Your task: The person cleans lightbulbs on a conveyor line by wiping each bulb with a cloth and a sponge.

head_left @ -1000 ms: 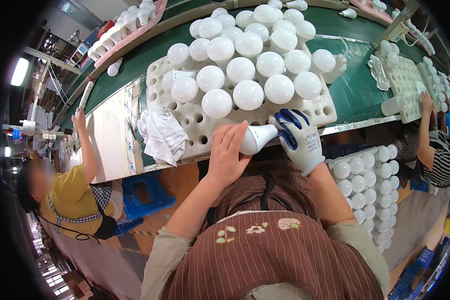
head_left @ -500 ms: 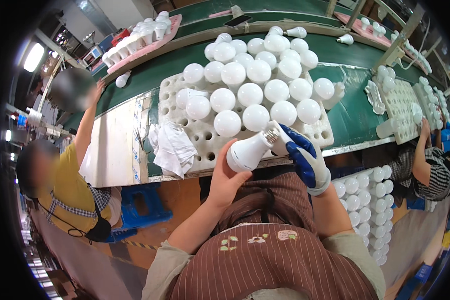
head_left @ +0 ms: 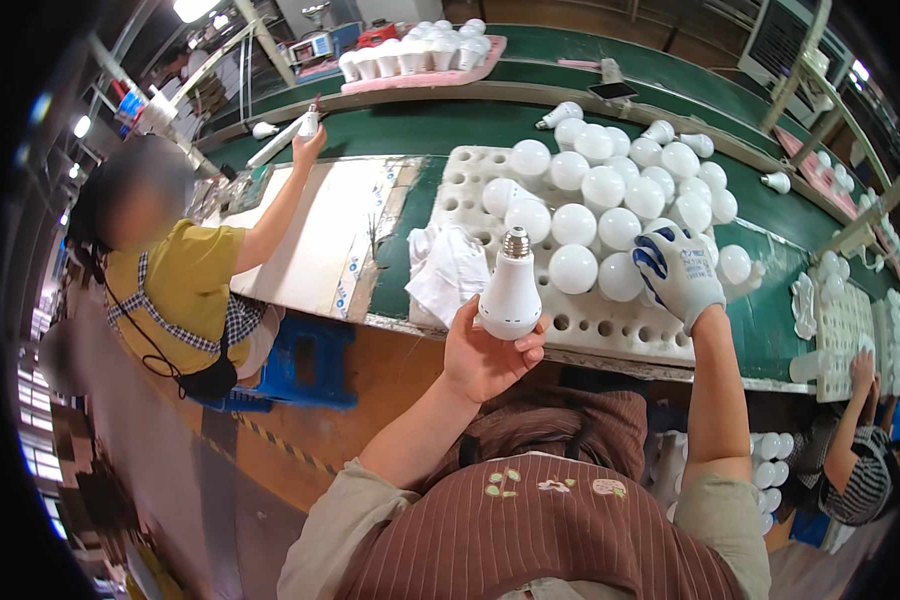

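My bare left hand (head_left: 492, 352) is wrapped round the rounded end of a white light bulb (head_left: 511, 295), its metal screw base pointing up. It is held in front of the bench edge. My right hand (head_left: 678, 272), in a white glove with blue-coated fingers, is over the near right of a cluster of white bulbs (head_left: 602, 187). Its fingers are curled, and what lies under them is hidden. The bulb (head_left: 620, 277) just left of the glove is closest to its fingertips. The bulbs stand in a pale foam tray (head_left: 460, 190) full of round holes.
A crumpled white cloth (head_left: 447, 272) lies at the tray's left. On the far ledge are a pink tray (head_left: 420, 80) of bulbs and a dark phone (head_left: 612, 90). A co-worker in yellow (head_left: 195, 265) holds a bulb at left; another person (head_left: 858, 470) works at right.
My right hand has moved from beside the held bulb's base to the cluster on the tray. My left hand has turned the bulb more upright. The view has swung left.
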The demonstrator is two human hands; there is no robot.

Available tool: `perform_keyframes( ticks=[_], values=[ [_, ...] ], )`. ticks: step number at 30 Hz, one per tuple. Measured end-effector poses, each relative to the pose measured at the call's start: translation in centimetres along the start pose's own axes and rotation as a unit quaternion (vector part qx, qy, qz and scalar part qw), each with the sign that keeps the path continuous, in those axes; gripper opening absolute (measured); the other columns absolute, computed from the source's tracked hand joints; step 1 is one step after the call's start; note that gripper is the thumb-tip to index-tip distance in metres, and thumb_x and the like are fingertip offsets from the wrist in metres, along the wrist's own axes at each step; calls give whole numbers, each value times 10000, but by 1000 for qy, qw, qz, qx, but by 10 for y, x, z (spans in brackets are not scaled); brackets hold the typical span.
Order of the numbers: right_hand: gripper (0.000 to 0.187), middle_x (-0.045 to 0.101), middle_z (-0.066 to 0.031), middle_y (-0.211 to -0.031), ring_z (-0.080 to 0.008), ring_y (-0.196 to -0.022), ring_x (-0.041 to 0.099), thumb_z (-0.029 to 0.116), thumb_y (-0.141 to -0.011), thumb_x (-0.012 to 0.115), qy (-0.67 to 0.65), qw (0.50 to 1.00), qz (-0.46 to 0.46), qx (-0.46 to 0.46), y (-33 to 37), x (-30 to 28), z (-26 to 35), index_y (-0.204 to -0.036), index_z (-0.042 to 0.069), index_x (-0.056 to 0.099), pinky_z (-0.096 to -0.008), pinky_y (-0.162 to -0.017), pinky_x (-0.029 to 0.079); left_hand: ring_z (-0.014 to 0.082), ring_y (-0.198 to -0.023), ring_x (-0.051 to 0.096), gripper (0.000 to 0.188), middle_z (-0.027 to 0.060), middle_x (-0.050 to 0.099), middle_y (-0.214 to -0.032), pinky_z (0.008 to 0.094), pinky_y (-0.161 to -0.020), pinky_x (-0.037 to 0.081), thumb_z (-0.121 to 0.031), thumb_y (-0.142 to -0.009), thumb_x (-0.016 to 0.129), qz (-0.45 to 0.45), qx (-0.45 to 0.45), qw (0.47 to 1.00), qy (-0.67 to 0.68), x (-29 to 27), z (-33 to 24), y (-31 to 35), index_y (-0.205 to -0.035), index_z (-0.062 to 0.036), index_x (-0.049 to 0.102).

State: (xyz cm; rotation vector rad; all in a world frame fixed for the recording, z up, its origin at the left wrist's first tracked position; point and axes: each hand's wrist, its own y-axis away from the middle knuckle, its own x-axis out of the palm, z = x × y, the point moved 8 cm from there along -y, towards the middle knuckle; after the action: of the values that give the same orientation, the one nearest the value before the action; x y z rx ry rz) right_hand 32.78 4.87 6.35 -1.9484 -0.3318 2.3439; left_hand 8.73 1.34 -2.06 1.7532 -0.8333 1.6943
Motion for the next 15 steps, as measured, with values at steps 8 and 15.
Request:
perform_keyframes(
  ticks=[8, 15],
  values=[
    [539, 496, -163, -1464, -400, -1315, 457, 302, -941, 625, 84, 993, -65, 48, 10, 5, 4, -1449, 162, 513, -505, -1116, 351, 172, -760, 479, 717, 171, 514, -995, 332, -729, 461, -568, -967, 465, 75, 21, 997, -8, 12, -34, 22, -1382, 17, 476],
    [647, 494, -205, -1454, -422, -1348, 443, 239, -879, 705, -41, 979, -197, -15, 8, -38, 66, -1458, 61, 477, -505, -1135, 331, 198, -770, 500, 644, 174, 538, -1027, 354, -733, 476, -532, -958, 475, 15, 132, 991, -31, 4, -91, 69, -1349, -22, 509]
  ],
)
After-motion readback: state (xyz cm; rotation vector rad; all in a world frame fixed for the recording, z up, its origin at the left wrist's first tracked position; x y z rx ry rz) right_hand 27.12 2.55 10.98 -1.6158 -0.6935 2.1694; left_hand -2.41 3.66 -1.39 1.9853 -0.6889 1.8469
